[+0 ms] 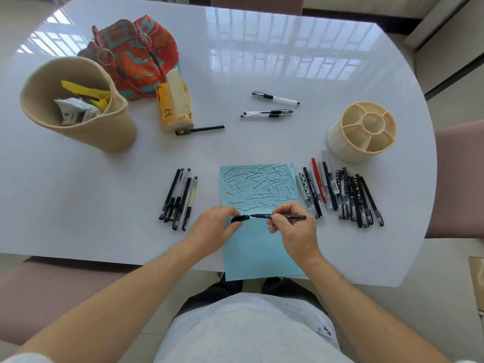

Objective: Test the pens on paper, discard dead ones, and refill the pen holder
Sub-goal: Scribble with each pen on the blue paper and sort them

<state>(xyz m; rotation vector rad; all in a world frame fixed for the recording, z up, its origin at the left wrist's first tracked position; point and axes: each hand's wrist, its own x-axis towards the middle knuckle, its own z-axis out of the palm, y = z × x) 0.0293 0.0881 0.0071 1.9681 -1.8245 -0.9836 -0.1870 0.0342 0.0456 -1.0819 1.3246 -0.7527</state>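
My right hand (pixel 293 229) grips a black pen (pixel 264 216) held level over the blue paper (pixel 256 247), tip pointing left. My left hand (pixel 213 229) pinches its black cap (pixel 239 219), a small gap from the tip. The paper's upper half is covered in scribbled test lines. Several pens (pixel 179 199) lie in a bunch left of the paper. A larger row of pens (pixel 340 195) lies to its right. The cream pen holder (pixel 362 132) with divided compartments stands upright at the right, nothing visible in it.
A woven basket (pixel 115 127) with crumpled scraps stands at the left. Behind it are a patterned bag (pixel 136 53) and a tissue pack (pixel 174 106). A black pen (pixel 200 129) and three clear pens (pixel 272 106) lie mid-table. Pink chairs flank the table.
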